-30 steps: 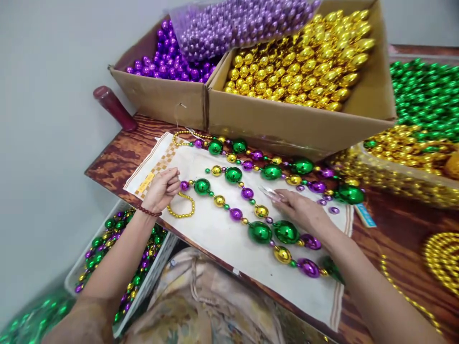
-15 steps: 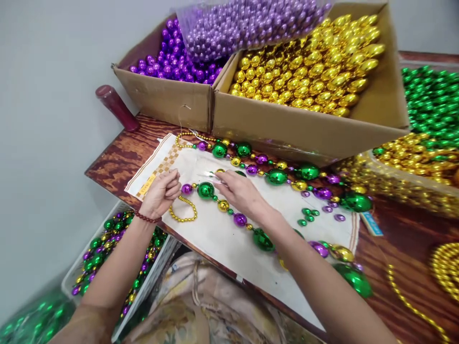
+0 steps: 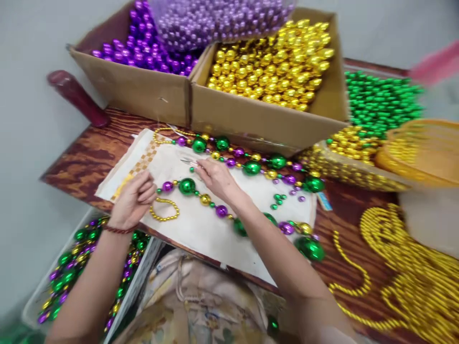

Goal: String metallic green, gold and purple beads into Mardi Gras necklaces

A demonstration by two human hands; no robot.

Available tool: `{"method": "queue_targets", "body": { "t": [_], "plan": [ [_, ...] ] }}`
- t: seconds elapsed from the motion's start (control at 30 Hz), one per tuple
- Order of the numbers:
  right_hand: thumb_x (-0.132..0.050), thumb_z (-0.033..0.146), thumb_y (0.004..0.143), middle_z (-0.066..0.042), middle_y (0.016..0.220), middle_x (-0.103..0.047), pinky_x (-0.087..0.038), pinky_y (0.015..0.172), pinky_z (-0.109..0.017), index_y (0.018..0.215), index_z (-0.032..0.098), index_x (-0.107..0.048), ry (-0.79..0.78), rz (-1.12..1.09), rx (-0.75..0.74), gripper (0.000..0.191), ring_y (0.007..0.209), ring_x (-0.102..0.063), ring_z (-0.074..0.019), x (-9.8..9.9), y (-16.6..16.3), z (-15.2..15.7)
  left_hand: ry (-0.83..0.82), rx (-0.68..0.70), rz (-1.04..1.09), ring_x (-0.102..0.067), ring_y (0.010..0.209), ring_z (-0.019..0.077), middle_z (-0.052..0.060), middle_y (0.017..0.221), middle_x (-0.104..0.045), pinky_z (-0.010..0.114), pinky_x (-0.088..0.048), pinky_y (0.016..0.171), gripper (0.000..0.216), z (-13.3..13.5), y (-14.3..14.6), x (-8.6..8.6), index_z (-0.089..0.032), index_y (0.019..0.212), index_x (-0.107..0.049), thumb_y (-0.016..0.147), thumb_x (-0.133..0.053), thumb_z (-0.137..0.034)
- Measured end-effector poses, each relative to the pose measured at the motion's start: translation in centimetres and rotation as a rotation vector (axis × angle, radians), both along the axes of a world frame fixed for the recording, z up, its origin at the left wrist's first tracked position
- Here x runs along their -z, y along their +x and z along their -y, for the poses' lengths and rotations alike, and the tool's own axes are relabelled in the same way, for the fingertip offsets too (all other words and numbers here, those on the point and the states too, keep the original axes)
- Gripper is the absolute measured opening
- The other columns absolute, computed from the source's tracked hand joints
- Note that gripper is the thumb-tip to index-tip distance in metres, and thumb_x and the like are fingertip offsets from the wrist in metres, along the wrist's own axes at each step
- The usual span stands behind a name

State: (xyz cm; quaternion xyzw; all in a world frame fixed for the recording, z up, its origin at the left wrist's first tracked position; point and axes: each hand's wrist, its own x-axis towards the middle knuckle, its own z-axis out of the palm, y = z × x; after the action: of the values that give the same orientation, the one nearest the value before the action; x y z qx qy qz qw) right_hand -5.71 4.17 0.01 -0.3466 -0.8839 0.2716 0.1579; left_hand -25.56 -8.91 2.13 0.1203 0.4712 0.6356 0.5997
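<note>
My left hand (image 3: 134,198), with a dark red bracelet at the wrist, is closed beside the left end of a bead strand (image 3: 205,199) of green, purple and gold balls. What its curled fingers hold is hidden. My right hand (image 3: 218,179) is closed on a small pointed metal tool (image 3: 185,160), its tip directed left above the white cloth (image 3: 229,253). A loop of small gold beads (image 3: 165,217) lies near my left hand. Farther back lies a second strand (image 3: 252,167). Loose green beads (image 3: 278,200) rest right of my right forearm.
Cardboard boxes of purple beads (image 3: 118,52) and gold beads (image 3: 268,67) stand along the back. A dark red bottle (image 3: 77,98) leans at left. Below the table edge is a bin of strands (image 3: 71,260). An orange basket (image 3: 423,162) and gold bead strings (image 3: 426,286) are at right.
The view has swung right, bringing the orange basket and more gold strings into sight. My right hand with the tool has shifted slightly away from the near strand; my left hand stays closed.
</note>
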Motion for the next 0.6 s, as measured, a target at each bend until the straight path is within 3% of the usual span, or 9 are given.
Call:
{"method": "queue_targets", "body": {
  "t": [0.13, 0.2, 0.27, 0.43, 0.53, 0.6],
  "plan": [
    [-0.051, 0.038, 0.097, -0.011, 0.111, -0.070, -0.048, 0.081, -0.030, 0.122, 0.015, -0.065, -0.114, -0.161, 0.240, 0.036, 0.094, -0.065, -0.0218, 1.2, 9.6, -0.3, -0.029, 0.000, 0.024, -0.017, 0.038, 0.0011, -0.009, 0.053, -0.024, 0.014, -0.017, 0.036, 0.018, 0.4, 0.6, 0.0, -0.014, 0.077, -0.057, 0.090, -0.063, -0.024],
    [-0.051, 0.038, 0.095, -0.010, 0.105, -0.073, -0.049, 0.076, -0.032, 0.122, 0.015, -0.066, -0.117, -0.053, 0.413, 0.038, 0.087, -0.067, -0.0229, 2.0, 14.1, 0.0, -0.034, 0.034, 0.044, -0.017, 0.037, 0.0010, -0.009, 0.053, -0.024, 0.015, -0.016, 0.036, 0.019, 0.2, 1.6, -0.2, -0.014, 0.075, -0.058, 0.090, -0.064, -0.025],
    [-0.051, 0.037, 0.094, -0.012, 0.112, -0.073, -0.049, 0.080, -0.034, 0.123, 0.015, -0.066, -0.095, 0.134, 0.467, 0.039, 0.095, -0.068, -0.0261, 2.9, 17.1, 0.4, -0.029, 0.070, 0.047, -0.017, 0.037, 0.0007, -0.009, 0.053, -0.025, 0.014, -0.016, 0.036, 0.020, -0.1, 2.9, -0.5, -0.013, 0.074, -0.058, 0.089, -0.065, -0.025],
    [-0.045, 0.033, 0.098, -0.015, 0.124, -0.068, -0.049, 0.086, -0.036, 0.127, 0.015, -0.064, 0.041, 0.484, 0.402, 0.038, 0.110, -0.064, -0.0291, 4.1, 18.0, 0.6, -0.005, 0.126, 0.040, -0.019, 0.037, 0.0000, -0.010, 0.051, -0.026, 0.013, -0.015, 0.036, 0.023, -1.0, 5.4, -0.7, -0.012, 0.071, -0.058, 0.084, -0.071, -0.026],
    [-0.050, 0.033, 0.096, -0.017, 0.119, -0.070, -0.048, 0.085, -0.041, 0.127, 0.016, -0.065, 0.154, 0.593, 0.382, 0.038, 0.105, -0.064, -0.0325, 2.9, 16.7, 0.7, -0.011, 0.134, 0.042, -0.018, 0.037, -0.0002, -0.010, 0.050, -0.026, 0.013, -0.015, 0.037, 0.026, -1.3, 6.1, -0.2, -0.012, 0.071, -0.057, 0.080, -0.075, -0.028],
    [-0.050, 0.037, 0.096, -0.017, 0.115, -0.070, -0.047, 0.085, -0.043, 0.120, 0.018, -0.069, 0.178, 0.481, 0.403, 0.036, 0.103, -0.063, -0.0330, 1.6, 15.0, 0.9, -0.004, 0.138, 0.032, -0.018, 0.038, -0.0004, -0.011, 0.050, -0.026, 0.013, -0.015, 0.038, 0.027, -1.5, 6.5, 0.2, -0.012, 0.072, -0.057, 0.079, -0.077, -0.030]
  ]
}}
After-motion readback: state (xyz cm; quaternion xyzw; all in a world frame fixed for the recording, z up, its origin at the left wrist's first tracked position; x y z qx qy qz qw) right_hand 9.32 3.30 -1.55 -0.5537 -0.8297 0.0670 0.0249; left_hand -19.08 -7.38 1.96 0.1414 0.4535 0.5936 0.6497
